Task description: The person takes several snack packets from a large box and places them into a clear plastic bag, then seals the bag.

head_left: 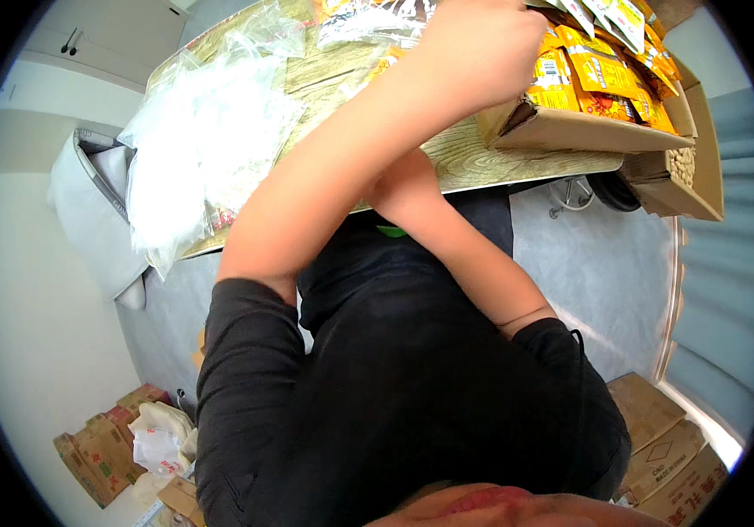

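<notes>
My left arm reaches across to the right, over my right wrist. My left hand [487, 53] is closed, at the left edge of a cardboard box [588, 127] full of yellow packets [601, 70]. Its fingertips are turned away, so what they hold, if anything, is hidden. White-and-green packets [618, 19] lie on top of the yellow ones, just right of that hand. My right hand [408, 186] is at the table's near edge, below my left forearm, which covers its fingers. Left of my arms, clear plastic bags [210, 132] are spread in a pile.
The wood-patterned table [473, 158] has a filled clear bag [373, 22] at its far side. Below the packet box, a second carton [658, 189] holds small beige pieces [682, 165]. A grey-white covered seat [87, 211] stands left. Cartons [100, 448] sit on the floor.
</notes>
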{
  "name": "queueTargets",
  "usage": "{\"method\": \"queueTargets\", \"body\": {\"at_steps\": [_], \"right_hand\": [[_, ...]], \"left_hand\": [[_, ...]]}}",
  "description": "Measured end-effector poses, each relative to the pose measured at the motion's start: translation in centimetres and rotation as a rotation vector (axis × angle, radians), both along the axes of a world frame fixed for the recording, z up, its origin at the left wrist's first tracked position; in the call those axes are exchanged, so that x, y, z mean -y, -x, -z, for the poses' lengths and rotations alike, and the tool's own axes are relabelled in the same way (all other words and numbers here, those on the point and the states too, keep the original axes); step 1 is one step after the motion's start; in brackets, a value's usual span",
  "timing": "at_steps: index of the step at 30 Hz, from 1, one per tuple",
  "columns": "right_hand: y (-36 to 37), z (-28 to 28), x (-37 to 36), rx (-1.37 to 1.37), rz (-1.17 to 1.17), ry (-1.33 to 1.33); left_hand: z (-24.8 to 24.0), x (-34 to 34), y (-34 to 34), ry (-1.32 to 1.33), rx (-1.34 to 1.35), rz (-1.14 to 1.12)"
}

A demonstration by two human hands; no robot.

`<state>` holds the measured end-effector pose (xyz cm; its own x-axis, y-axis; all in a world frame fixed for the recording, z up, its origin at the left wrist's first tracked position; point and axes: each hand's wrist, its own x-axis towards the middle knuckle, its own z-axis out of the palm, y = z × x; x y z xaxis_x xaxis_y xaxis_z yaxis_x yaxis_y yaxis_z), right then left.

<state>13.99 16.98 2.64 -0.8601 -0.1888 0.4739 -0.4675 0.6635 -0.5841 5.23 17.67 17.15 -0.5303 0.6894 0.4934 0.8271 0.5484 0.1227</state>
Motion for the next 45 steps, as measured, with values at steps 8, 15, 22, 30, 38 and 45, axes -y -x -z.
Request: {"method": "queueTargets", "body": {"at_steps": [8, 15, 22, 30, 38, 45], "right_hand": [[-0.5, 0.5, -0.2, 0.086, 0.000, -0.034], [-0.2, 1.6, -0.6, 0.050, -0.033, 0.030], [0.5, 1.7, 0.0, 0.001, -0.052, 0.035], [0.5, 2.2, 0.0, -0.008, -0.035, -0.058], [0.7, 1.2, 0.3, 0.095, 0.008, -0.102], [0.6, 0.1, 0.5, 0.126, 0.032, -0.106]], "left_hand": [[-1.1, -2.9, 3.6, 0.184, -0.157, -0.143], [1.6, 16.5, 4.7, -0.566, 0.373, 0.109], [11.6, 24.1, 5.6, -0.353, 0.874, -0.786], [11.3, 25.2, -6.6, -0.036, 0.420, -0.433], [12.9, 24.7, -8.8, 0.060, 0.385, -0.203], [15.0, 23.9, -8.4, -0.039, -0.091, -0.382]]}}
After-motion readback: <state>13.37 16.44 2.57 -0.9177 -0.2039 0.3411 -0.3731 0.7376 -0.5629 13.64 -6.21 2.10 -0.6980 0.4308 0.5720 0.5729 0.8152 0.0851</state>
